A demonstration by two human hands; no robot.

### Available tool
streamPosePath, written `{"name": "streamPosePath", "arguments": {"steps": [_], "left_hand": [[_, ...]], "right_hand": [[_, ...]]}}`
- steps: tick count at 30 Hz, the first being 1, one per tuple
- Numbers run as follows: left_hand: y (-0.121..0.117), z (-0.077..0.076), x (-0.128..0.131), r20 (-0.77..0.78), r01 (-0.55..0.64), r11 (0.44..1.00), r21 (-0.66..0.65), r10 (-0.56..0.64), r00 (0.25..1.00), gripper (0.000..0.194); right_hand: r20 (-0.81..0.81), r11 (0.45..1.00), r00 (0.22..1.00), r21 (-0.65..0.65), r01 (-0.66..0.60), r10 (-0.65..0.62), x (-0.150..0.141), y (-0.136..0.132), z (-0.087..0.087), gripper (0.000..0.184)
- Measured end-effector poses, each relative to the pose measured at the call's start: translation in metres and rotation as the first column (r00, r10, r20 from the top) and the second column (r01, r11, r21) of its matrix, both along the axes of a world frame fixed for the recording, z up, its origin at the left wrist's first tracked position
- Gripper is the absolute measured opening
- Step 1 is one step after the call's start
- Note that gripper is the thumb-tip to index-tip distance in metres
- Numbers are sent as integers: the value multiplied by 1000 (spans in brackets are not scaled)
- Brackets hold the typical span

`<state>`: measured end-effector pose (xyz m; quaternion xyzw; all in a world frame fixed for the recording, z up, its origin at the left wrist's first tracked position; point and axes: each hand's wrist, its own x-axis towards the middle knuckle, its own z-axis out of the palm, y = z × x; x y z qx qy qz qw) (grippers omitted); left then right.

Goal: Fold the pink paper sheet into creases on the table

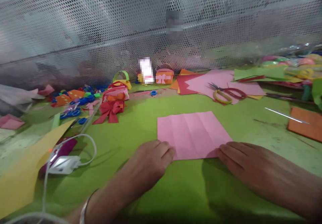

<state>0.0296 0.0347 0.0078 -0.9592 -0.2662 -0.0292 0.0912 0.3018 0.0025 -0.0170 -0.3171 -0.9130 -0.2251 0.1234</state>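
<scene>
A sheet of pink paper (192,133) with several upright creases lies on the green tabletop in front of me. My left hand (157,155) is closed at its near left corner, the curled fingers gripping the edge. At the near right corner, my right hand (237,158) pinches the paper with its fingers close together. Both thumbs are mostly hidden. Beyond the sheet lie scissors (222,95) with yellow and red handles, on top of loose pink paper (208,79).
Small paper baskets (164,76) and a red bow (110,111) stand towards the back. On the left are a white charger (64,165) with its cable and yellow paper (27,170). Orange paper (305,123) and a thin metal rod (283,115) lie right. Perforated metal (100,26) closes the back.
</scene>
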Motion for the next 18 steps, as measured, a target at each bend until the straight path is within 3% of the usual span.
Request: {"name": "streamPosePath", "arguments": {"steps": [4,7,9,15,18], "left_hand": [[0,5,9,-46,-44,998,-52,41,998,21],[0,4,13,-59,-58,998,-8,57,997,6],[1,2,14,-63,-57,998,5,58,996,12],[3,-1,17,52,1,1000,-22,0,999,25],[4,-1,20,61,17,1000,18,-18,998,19]], "right_hand": [[-1,998,1000,-67,-4,4,3,4,2,34],[10,997,1000,-80,-8,9,7,9,-3,31],[21,998,1000,-70,-3,5,8,10,-7,29],[-10,992,999,-123,36,-37,8,10,-7,28],[-28,991,999,-134,25,-29,7,11,-5,30]]}}
